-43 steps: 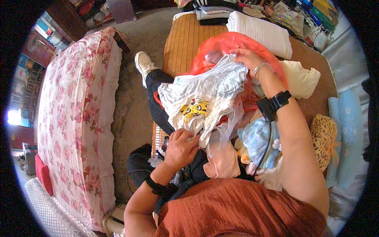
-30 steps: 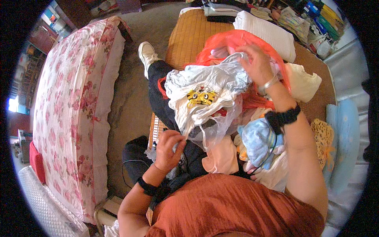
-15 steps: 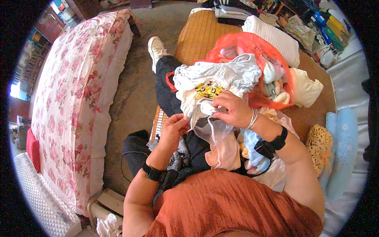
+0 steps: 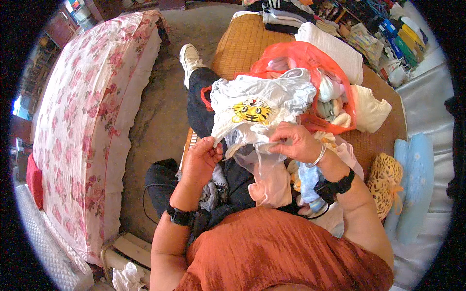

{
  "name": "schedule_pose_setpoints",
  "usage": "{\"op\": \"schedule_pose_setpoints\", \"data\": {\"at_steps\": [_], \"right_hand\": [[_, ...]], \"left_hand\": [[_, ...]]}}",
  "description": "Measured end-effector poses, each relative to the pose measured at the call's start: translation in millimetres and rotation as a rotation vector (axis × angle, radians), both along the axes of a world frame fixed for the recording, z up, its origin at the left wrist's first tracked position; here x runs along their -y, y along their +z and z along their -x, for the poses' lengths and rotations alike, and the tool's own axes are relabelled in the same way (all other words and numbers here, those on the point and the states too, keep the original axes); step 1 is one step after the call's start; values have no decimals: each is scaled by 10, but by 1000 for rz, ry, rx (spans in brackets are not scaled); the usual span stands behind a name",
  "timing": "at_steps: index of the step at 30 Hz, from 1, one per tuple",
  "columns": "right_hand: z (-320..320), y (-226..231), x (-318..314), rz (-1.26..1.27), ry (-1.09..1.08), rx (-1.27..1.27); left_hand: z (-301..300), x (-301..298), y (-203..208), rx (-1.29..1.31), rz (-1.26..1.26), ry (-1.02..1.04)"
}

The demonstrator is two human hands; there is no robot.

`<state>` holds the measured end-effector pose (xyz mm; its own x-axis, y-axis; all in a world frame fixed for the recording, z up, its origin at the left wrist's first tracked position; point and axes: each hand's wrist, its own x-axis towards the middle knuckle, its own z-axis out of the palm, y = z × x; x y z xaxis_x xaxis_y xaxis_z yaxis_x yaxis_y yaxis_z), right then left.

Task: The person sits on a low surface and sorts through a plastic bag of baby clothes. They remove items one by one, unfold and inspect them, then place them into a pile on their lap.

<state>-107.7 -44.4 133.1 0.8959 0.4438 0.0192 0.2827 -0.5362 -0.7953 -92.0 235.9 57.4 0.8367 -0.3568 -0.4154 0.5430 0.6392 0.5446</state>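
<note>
A small white garment with a yellow tiger face (image 4: 252, 112) is spread over my lap and the edge of the mat. My left hand (image 4: 204, 154) pinches its near left corner. At its near right edge, my right hand (image 4: 297, 141) pinches the white cloth between thumb and fingers. Below the garment hang a piece of clear plastic and a peach cloth (image 4: 273, 184). Just beyond it lies an open red plastic bag (image 4: 350, 114) holding several folded clothes. A blue patterned cloth (image 4: 310, 182) lies under my right forearm.
A woven mat (image 4: 235, 46) covers the surface ahead, with a white folded quilt (image 4: 332, 51) and stacked clothes (image 4: 281, 19) on it. At right are a leopard-print bundle (image 4: 386, 180) and blue rolls (image 4: 417, 186). A flower-print cover (image 4: 92, 121) drapes a long piece of furniture at left.
My hands have moved apart, stretching the garment's near edge; my right hand shifted right. The tiger face now shows more fully, and the bunched white part by my right hand has opened out.
</note>
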Motion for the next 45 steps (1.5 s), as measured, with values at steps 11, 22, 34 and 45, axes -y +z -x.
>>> {"op": "schedule_pose_setpoints", "data": {"at_steps": [11,22,34,45], "right_hand": [[34,-4,-331,287,177,436],[-56,-657,-895,391,139,686],[-7,-703,-884,218,46,348],[71,64,-763,-633,-210,-374]], "left_hand": [[61,-85,-42,6,50,-46],[191,-53,6,58,49,-73],[227,-26,95,217,-180,-37],[124,52,420,341,-134,1]]}}
